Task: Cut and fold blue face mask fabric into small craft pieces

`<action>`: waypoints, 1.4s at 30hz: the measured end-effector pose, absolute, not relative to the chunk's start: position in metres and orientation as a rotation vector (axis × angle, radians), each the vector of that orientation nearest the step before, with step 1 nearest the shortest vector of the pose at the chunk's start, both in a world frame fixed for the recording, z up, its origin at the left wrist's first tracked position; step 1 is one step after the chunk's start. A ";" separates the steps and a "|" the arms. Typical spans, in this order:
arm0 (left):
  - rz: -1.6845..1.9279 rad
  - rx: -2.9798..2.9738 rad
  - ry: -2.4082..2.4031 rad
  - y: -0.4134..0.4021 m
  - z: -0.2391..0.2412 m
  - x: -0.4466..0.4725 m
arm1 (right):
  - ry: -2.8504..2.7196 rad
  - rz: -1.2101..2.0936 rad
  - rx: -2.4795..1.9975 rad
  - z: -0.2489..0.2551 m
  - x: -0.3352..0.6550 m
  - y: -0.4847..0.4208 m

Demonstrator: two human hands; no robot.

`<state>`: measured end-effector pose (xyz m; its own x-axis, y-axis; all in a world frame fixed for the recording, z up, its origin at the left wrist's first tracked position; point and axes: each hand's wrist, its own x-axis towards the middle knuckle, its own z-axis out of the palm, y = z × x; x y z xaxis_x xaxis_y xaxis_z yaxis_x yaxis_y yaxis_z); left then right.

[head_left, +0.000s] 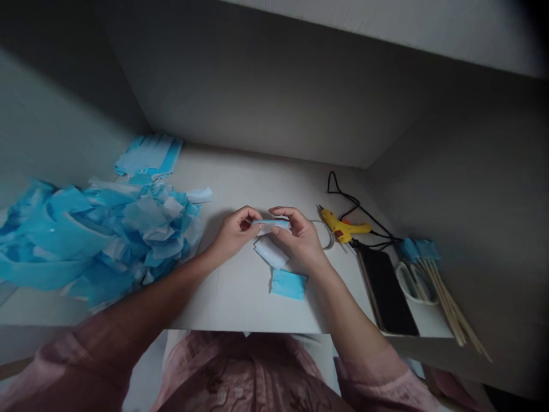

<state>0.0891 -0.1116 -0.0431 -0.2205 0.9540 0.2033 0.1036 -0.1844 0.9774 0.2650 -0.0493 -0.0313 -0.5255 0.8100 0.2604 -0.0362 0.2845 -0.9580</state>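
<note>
Between my two hands, above the middle of the white table, is a small folded piece of blue-and-white mask fabric. My left hand pinches its left end with thumb and fingers. At the other end, my right hand grips it between the thumb below and the fingers above. Just under the hands lies a white fabric piece with blue edges. A flat light-blue fabric piece rests nearer to me, partly beside my right forearm.
A large heap of blue and white fabric scraps covers the left side, with stacked face masks behind. To the right are a yellow glue gun, a roll of tape, a black flat case and blue-tipped wooden sticks.
</note>
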 end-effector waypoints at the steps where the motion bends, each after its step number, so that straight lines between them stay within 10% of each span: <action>1: 1.482 1.326 1.368 -0.112 -0.043 0.090 | -1.797 1.290 -0.711 -0.031 0.265 -0.050; 42: 1.395 1.263 1.309 -0.116 -0.035 0.089 | -1.447 1.427 -0.911 -0.027 0.261 -0.049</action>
<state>0.0892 -0.1161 -0.0354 -0.1565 0.9793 0.1283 0.0656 -0.1193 0.9907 0.2607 -0.0493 -0.0272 -0.3404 0.9357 0.0931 -0.0799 0.0699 -0.9943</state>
